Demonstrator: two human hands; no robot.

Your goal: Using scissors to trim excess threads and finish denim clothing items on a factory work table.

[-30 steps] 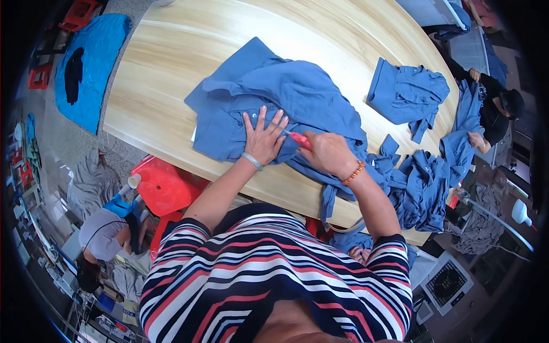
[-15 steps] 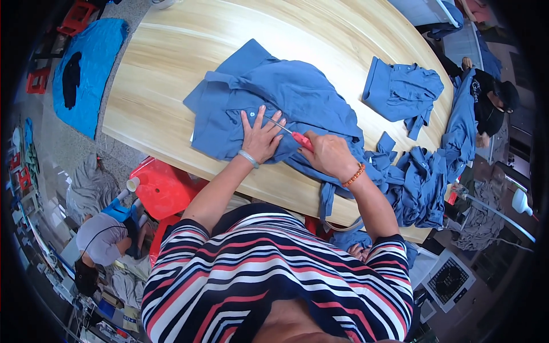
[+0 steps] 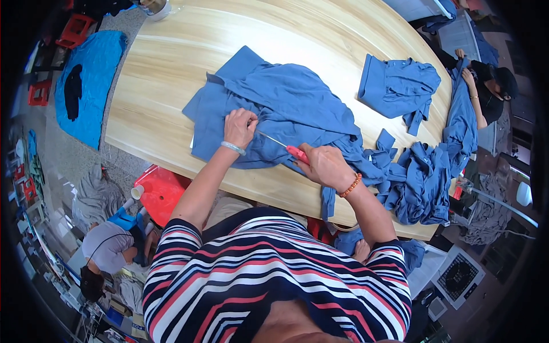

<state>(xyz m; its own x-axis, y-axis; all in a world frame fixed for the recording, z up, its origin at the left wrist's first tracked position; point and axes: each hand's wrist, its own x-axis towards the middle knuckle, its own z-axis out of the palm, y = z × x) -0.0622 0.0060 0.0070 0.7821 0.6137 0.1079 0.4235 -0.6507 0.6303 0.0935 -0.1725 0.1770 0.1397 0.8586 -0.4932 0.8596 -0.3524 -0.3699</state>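
Observation:
A blue garment point(image 3: 297, 94) lies spread and rumpled on the wooden table in front of me. My left hand point(image 3: 240, 127) is closed on it near its lower left part, fingers bent and pinching the cloth; the button there is hidden under the fingers. In my right hand point(image 3: 327, 166) is a red-handled tool point(image 3: 297, 153) with a thin metal shaft, like a screwdriver or an awl. Its shaft points left, and the tip reaches the cloth beside my left fingertips. Whether the tip is in the cloth I cannot tell.
Another folded blue garment point(image 3: 397, 88) lies at the right of the wooden table point(image 3: 166, 74), above a crumpled blue pile point(image 3: 420, 183). Past the right edge a co-worker point(image 3: 486, 97) handles blue cloth. A red stool point(image 3: 163, 194) and a bent-over person point(image 3: 111, 246) are at the left.
My left hand has gone from lying flat with spread fingers to pinching the cloth, slightly further left. The tool has shifted a little left and down with my right hand.

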